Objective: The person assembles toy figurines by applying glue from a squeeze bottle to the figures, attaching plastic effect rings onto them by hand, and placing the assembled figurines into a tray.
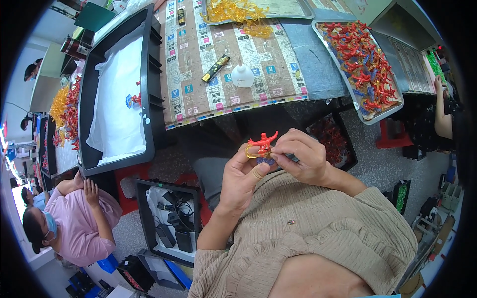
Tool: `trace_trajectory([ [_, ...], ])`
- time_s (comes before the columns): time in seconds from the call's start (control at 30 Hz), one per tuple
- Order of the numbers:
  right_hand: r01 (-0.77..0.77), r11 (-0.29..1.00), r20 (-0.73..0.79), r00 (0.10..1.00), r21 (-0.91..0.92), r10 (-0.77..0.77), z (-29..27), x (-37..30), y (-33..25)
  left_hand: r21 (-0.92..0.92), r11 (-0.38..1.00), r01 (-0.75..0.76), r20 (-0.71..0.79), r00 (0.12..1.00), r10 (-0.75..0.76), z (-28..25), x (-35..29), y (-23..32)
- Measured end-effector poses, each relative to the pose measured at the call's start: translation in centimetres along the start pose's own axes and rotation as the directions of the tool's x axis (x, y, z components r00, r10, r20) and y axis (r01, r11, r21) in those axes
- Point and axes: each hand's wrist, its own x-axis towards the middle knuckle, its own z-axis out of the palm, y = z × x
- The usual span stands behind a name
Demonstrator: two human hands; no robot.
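Just beyond the table's near edge, in front of my chest, a small red toy figure (263,142) stands up between my hands. A yellow translucent piece (252,150) curves round its left side, and a bit of blue shows below it. My left hand (242,176) grips the figure low down between thumb and fingers. My right hand (302,156) pinches at the figure's right side; its fingertips touch it, and whatever they may hold there is too small to make out. The lower part of the figure is partly hidden by my fingers.
A white squeeze bottle (242,76) and a black-and-gold tube (216,68) are on the patterned table (198,102). At right lies a tray (368,118) of red figures. A black bin (149,74) lined with white holds one figure. A co-worker (84,223) sits at left.
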Motion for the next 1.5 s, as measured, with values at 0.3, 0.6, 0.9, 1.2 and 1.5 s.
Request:
trace_trajectory([
  [0.3, -0.013, 1.000, -0.034, 0.999, -0.004, 0.013, 0.4, 0.0, -0.2, 0.115, 0.986, -0.122, 0.007, 0.992, 0.122, 0.6, 0.0, 0.1],
  [0.6, -0.070, 0.996, -0.036, 0.997, -0.049, 0.068, 1.3, -0.3, -0.5, 0.447, 0.835, -0.320, -0.116, 0.905, 0.409, 1.0, 1.1, -0.9],
  [0.9, -0.345, 0.938, 0.008, 0.938, -0.022, 0.346, -0.1, 2.0, -1.2, 0.899, -0.200, -0.391, 0.426, 0.669, 0.609, 0.0, 3.1, 1.0],
  [1.2, -0.398, 0.917, -0.166, 0.907, -0.038, 0.387, 2.0, 2.0, 0.6, 0.759, -0.521, -0.391, 0.639, 0.601, 0.480, -0.4, 6.0, 1.9],
  [1.5, -0.357, 0.924, -0.244, 0.916, -0.136, 0.318, 2.6, 1.1, 3.1, 0.626, -0.660, -0.416, 0.752, 0.545, 0.369, -1.6, 8.2, 1.0],
])
